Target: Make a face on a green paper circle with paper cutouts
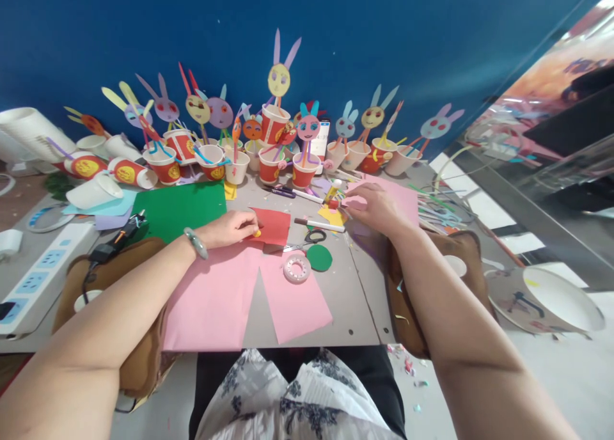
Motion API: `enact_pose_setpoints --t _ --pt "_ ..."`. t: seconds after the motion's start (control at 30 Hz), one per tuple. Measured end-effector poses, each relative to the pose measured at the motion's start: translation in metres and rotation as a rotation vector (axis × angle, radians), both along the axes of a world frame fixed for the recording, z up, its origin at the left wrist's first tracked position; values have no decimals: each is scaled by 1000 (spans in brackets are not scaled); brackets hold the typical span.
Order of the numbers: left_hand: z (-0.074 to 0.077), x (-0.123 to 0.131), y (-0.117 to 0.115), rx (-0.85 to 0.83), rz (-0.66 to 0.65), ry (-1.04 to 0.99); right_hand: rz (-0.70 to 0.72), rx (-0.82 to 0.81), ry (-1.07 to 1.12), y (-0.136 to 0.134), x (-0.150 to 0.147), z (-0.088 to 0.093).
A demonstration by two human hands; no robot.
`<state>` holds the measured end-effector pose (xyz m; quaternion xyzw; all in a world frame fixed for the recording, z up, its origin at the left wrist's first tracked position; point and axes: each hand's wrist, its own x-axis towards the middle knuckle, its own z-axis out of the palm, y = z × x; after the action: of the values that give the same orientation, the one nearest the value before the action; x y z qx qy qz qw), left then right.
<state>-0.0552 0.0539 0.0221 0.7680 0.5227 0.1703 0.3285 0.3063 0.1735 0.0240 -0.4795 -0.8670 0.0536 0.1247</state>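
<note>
My left hand (233,227) rests on the table with its fingers pinched on a small yellow piece (258,233) at the edge of a red paper sheet (274,226). My right hand (377,208) lies curled over a pink paper sheet (405,200), its fingertips closed on something small near a glue stick (332,192). Between the hands lie a white marker (319,224), scissors (307,240), a green paper circle (319,258) and a roll of tape (296,268). Two larger pink sheets (215,299) lie in front of me.
Several paper cups with paper bunny heads (279,78) on sticks stand along the blue wall. A green sheet (180,210), a power strip (36,280) and tipped cups (93,190) sit at the left. Coloured paper strips (439,213) and a white plate (547,299) are at the right.
</note>
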Motion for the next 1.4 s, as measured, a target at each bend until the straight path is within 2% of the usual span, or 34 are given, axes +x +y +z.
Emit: enact_pose_setpoints --t 0.1,0.23,0.37,0.57,0.97,1.07,1.23,1.4 --pt "-1 -1 0 -14 6 9 138 -34 -80 -5 -15 -4" --pt "-3 -1 1 -31 15 -14 43 -28 -218 -7 -29 -12" --pt "-5 -2 2 -35 -1 -25 -26 -30 -236 -7 -32 -12" --pt "-5 -2 1 -13 18 16 -100 -92 -221 -6 -25 -9" --pt "-3 -1 0 -19 15 3 -116 -99 -166 0 -12 -15" --pt "-4 -1 1 -23 14 -4 -90 -126 -116 1 -13 -18" --pt "-2 -1 0 -29 14 -11 84 -177 24 4 -11 -23" --pt "-2 -1 -1 -30 12 -20 6 -138 38 5 -10 -25"
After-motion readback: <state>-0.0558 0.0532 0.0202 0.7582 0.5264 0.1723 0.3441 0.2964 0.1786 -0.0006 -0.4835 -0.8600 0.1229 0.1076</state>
